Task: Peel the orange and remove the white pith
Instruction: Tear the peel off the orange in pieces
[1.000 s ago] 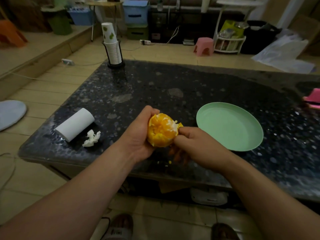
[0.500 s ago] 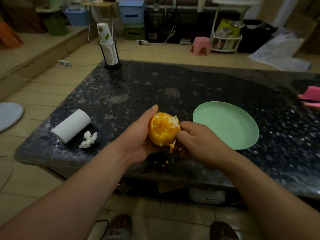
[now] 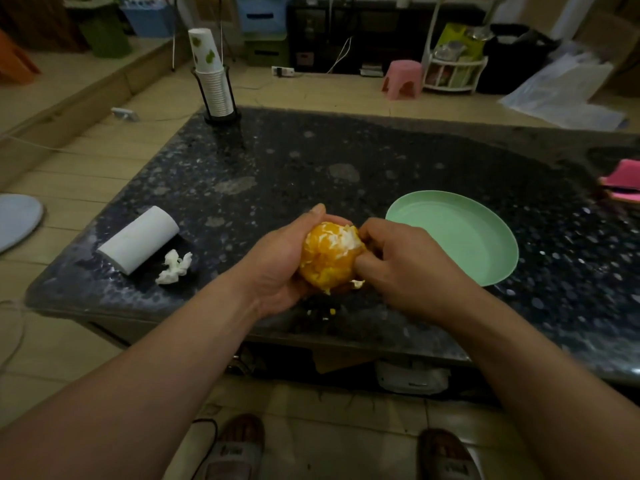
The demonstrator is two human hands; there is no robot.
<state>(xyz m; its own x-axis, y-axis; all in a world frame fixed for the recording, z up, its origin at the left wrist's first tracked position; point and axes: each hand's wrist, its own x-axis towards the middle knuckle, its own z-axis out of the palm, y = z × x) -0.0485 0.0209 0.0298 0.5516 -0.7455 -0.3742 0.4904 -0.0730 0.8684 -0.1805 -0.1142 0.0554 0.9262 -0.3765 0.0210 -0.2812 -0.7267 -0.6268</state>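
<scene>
Tabletop (image 3: 346, 161), green plate (image 3: 450, 244) off right. Left hand (image 3: 277, 261) cups the orange (image 3: 325, 258) over the near edge. Right hand (image 3: 408, 265) has moved up from tugging low and now pinches its side. Peel's basically gone, so the white pith (image 3: 341, 239) is probably next.

Dim indoor light. Black speckled stone table (image 3: 346, 150) in centre. Tan tiled floor (image 3: 86, 174) around it. Raised wooden step (image 3: 69, 88) far left. Along back: blue storage bins (image 3: 259, 12), dark cabinet (image 3: 322, 32), pink plastic stool (image 3: 403, 79), white wire rack (image 3: 453, 72) just beside stool.
</scene>
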